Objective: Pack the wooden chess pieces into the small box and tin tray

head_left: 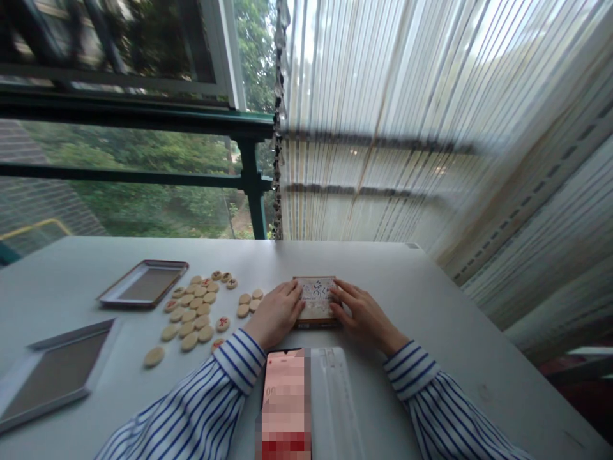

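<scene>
A small printed box [316,299] with dark characters on its top lies flat on the white table [460,319], between both hands. My left hand [278,312] rests against the box's left side, fingers on its edge. On the opposite side, my right hand [361,313] has its fingertips on the right edge. The two hands together hold the box. Left of them, many round wooden pieces [189,316] are spread on the table, some with red or black characters. A few more discs [244,299] sit close beside my left hand.
A shallow tray [143,284] and an open grey box part [57,370] lie at the left. A phone [285,396] and a translucent white case [335,402] are at the front. Behind the table are a railing and a string curtain [373,191].
</scene>
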A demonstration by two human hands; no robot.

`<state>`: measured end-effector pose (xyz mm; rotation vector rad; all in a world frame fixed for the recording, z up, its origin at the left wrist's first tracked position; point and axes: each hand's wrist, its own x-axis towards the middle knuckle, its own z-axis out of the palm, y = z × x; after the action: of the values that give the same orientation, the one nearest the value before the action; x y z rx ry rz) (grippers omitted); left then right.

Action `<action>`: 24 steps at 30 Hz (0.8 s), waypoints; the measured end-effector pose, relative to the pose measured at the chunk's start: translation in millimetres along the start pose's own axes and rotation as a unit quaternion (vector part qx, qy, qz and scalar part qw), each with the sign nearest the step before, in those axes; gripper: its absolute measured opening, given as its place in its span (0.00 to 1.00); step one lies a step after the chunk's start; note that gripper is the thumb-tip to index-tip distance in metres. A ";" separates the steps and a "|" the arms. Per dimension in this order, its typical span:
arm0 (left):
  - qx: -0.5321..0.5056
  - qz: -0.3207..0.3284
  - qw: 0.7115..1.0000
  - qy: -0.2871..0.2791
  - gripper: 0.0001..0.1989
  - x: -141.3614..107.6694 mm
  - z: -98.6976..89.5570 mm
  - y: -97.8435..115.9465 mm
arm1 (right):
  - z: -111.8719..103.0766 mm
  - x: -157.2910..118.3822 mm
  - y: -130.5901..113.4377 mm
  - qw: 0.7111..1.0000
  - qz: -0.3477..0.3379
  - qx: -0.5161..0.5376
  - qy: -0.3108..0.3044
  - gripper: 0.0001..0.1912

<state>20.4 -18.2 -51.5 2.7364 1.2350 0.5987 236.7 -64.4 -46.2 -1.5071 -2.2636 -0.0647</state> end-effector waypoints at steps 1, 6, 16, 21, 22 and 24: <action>0.003 0.000 1.000 -0.003 0.20 0.0 0.4 0.1 | 1.2 1.4 -1.1 1.000 0.002 -0.003 -0.001 0.19; 0.022 -0.006 1.000 -0.008 0.19 -0.3 -1.7 1.6 | 5.0 6.0 -7.0 1.000 -0.011 -0.017 -0.010 0.19; 0.013 0.016 0.999 -0.027 0.23 9.4 -0.5 2.0 | 2.0 6.8 -9.6 1.000 -0.001 -0.026 -0.016 0.18; -0.009 0.007 0.998 -0.060 0.24 10.6 4.4 -1.4 | 4.6 6.5 -7.4 1.000 -0.006 -0.011 -0.001 0.18; -0.015 0.006 0.998 -0.059 0.24 10.5 4.2 -1.3 | 5.0 6.4 -6.8 1.000 -0.008 -0.008 0.003 0.18; -0.033 0.003 0.998 -0.049 0.24 10.7 2.7 -0.3 | 5.6 6.1 -6.0 1.000 -0.012 -0.003 0.008 0.18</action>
<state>27.6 -9.9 -50.7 2.6802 1.1646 0.4904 227.6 -60.0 -48.0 -1.4768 -2.2718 -0.0913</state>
